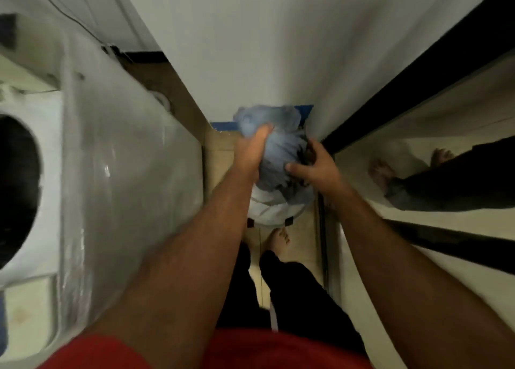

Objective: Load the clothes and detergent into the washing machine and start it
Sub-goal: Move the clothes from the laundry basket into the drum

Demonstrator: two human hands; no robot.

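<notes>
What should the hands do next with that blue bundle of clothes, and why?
Probably lift the blue clothes up and swing them left toward the washing machine. Both the left hand and the right hand already grip the bundle above a white basket on the floor, and the machine's dark round opening looks open and ready.

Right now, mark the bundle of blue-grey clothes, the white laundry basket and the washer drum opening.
bundle of blue-grey clothes [274, 157]: head view, crumpled middle.
white laundry basket [271, 211]: head view, near wall.
dark round washer drum opening [16, 190]: head view, dark interior.
</notes>
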